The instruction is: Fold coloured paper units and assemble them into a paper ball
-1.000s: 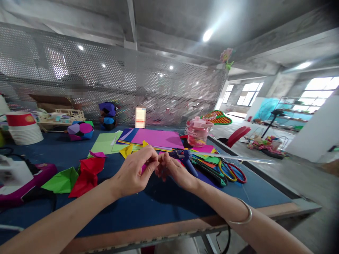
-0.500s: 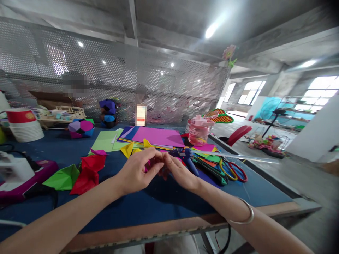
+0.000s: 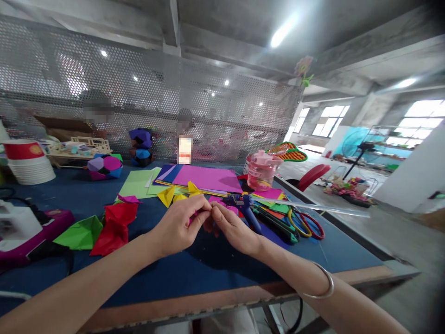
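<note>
My left hand [image 3: 175, 227] and my right hand [image 3: 231, 227] meet fingertip to fingertip over the blue table [image 3: 215, 273]. Between the fingers they pinch a small magenta folded paper piece [image 3: 192, 219], mostly hidden by the hands. A silver bangle [image 3: 321, 283] sits on my right wrist. Just behind my right hand lies a blue glue gun [image 3: 245, 206]. Yellow folded pieces [image 3: 167, 195] lie just beyond my left hand.
A stack of coloured paper sheets [image 3: 205, 178], a pink jar [image 3: 260, 172], scissors [image 3: 306, 225] and a clear ruler [image 3: 313, 208] lie to the right. Red [image 3: 114, 225] and green [image 3: 78, 232] folded pieces lie left, near a paper ball [image 3: 104, 167] and white cups [image 3: 26, 162]. A perforated metal screen [image 3: 139, 106] backs the table.
Both hands have stayed together over the same spot, with the fingertips pressed closer on the magenta piece. The view has shifted slightly.
</note>
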`<state>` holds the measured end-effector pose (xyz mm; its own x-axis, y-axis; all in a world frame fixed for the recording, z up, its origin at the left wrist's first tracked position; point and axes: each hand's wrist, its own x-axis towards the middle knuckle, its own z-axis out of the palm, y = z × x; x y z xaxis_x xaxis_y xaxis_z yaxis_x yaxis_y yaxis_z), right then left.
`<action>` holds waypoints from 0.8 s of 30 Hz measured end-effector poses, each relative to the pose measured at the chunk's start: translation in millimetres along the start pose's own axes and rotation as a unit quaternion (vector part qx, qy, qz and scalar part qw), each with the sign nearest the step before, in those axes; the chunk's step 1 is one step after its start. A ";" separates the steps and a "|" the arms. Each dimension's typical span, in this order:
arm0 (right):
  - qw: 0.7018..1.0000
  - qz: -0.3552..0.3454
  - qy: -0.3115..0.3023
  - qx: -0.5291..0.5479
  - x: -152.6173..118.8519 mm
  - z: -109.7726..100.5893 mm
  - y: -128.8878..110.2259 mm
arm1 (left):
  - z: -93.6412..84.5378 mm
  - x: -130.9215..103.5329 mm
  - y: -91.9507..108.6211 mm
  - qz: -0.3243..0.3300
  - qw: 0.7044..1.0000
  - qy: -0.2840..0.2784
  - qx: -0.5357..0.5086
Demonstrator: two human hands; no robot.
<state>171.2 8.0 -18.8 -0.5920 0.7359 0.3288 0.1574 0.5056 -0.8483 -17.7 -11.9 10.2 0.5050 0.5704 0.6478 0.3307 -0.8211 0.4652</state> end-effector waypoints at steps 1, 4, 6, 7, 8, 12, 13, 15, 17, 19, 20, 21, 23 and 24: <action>1.000 0.002 -0.002 0.002 0.0 0.1 -0.6 | 0.0 -0.5 0.6 0.002 1.000 0.002 0.001; 1.000 0.010 -0.004 0.010 -0.3 0.6 -3.1 | -0.2 -0.6 2.5 -0.006 1.000 0.002 0.018; 1.000 0.015 -0.012 0.022 -0.7 0.7 -4.4 | -1.1 0.5 3.3 -0.020 0.999 0.002 0.031; 0.999 0.014 -0.018 0.031 -0.9 0.5 -4.7 | -1.8 1.2 3.4 -0.026 0.999 0.004 0.037; 0.999 0.010 -0.024 0.040 -0.9 0.2 -4.7 | -2.5 1.9 3.5 -0.030 0.999 0.009 0.043; 0.997 -0.030 -0.030 0.067 0.5 -3.0 -3.8 | -4.8 1.5 5.4 -0.009 0.999 0.025 0.028; 0.996 -0.041 -0.025 0.072 1.0 -4.0 -3.7 | -4.8 0.5 6.4 0.002 1.000 0.022 0.014; 0.994 -0.057 -0.022 0.089 1.9 -5.5 -4.4 | -4.4 -2.3 8.9 0.020 1.000 0.013 -0.020; 0.992 -0.068 -0.024 0.104 2.5 -6.3 -5.8 | -3.7 -4.9 11.3 0.032 0.998 0.018 -0.042; 0.991 -0.077 -0.029 0.107 3.0 -6.2 -7.0 | -3.2 -6.3 13.6 0.041 0.997 0.044 -0.056; 0.991 -0.083 -0.030 0.104 3.1 -6.1 -7.3 | -3.0 -6.4 14.8 0.046 0.995 0.061 -0.059; 0.990 -0.090 -0.033 0.101 3.3 -5.9 -7.4 | -3.0 -6.2 15.9 0.054 0.994 0.076 -0.062; 0.990 -0.103 -0.037 0.091 3.5 -5.6 -7.1 | -2.9 -4.9 18.3 0.074 0.991 0.094 -0.066; 0.990 -0.107 -0.037 0.086 3.5 -5.5 -6.8 | -2.8 -4.2 19.4 0.087 0.989 0.097 -0.064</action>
<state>172.4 9.6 -9.6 -0.6545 0.5821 0.4825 -0.1115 0.5569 -0.8231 -15.6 -30.2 18.2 0.3786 0.4238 0.8228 0.1415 -0.9051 0.4010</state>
